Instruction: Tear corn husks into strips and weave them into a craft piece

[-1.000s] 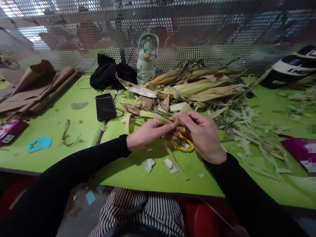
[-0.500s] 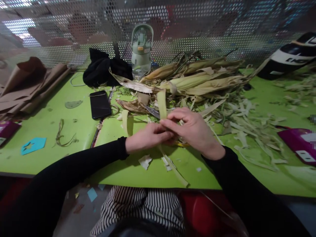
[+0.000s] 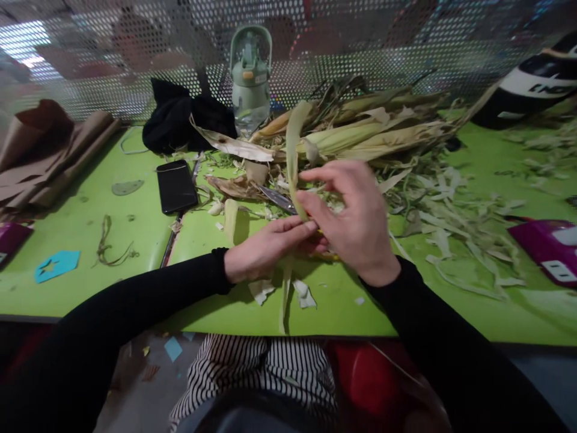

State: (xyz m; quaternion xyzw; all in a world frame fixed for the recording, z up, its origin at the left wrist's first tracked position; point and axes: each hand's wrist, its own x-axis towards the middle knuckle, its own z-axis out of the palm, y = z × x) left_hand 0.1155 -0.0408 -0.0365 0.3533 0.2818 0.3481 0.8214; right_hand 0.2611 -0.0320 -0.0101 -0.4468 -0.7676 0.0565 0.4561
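A pale green corn husk strip [image 3: 294, 141] rises from between my hands, curving at its upper end. My left hand [image 3: 274, 243] pinches its lower part, thumb against fingers. My right hand [image 3: 354, 222] is on the same strip, its thumb and forefinger at the right edge; its other fingers are partly hidden. Below my left hand hangs a narrow husk tail [image 3: 285, 297]. Behind my fingers lie scissors [image 3: 278, 199], the blades showing and the yellow handle mostly covered. Another curled husk piece [image 3: 230, 219] stands out left of my left hand.
Corn husks [image 3: 369, 141] are heaped behind my hands, and shredded strips [image 3: 469, 228] spread to the right. A phone [image 3: 177, 187], black cloth [image 3: 184, 120] and green bottle [image 3: 250, 90] stand or lie farther back. Brown paper [image 3: 49, 156] is left; a purple box [image 3: 547, 249] right.
My right forefinger and thumb have moved apart along the strip, and that hand has lifted slightly. The strip's upper part now reaches higher and curves. The lower tail has swung left.
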